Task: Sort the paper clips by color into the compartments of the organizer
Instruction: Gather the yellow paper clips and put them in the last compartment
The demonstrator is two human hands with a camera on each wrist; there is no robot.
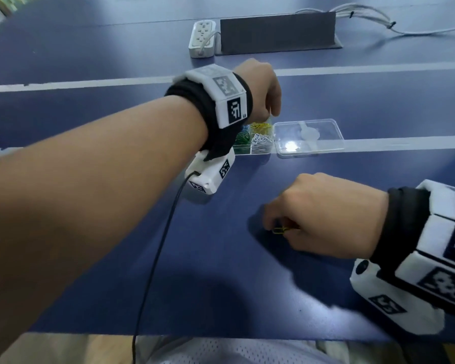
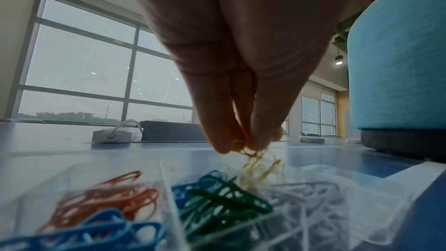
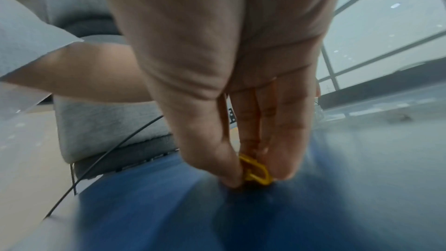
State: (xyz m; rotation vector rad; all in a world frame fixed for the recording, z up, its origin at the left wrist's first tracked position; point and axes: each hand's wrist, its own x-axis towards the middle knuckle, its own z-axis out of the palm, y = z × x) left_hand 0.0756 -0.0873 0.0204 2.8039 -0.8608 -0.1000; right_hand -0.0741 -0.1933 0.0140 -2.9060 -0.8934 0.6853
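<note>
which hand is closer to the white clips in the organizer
Left. The left hand hovers over the organizer, fingers pinching yellow clips just behind the white clips. The right hand is well off on the table nearer the person, pinching a yellow clip.

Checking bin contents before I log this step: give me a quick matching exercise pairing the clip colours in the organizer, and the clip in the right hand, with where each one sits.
Things:
1. white clips
2. green clips
3. yellow clips
4. single yellow clip

Places:
A. pinched by the right hand just above the table
B. near row of the organizer, compartment next to the open lid
C. far-row compartment under the left hand
D. near row, left of the white ones

Pairs: 1-B, 2-D, 3-C, 4-A
</note>
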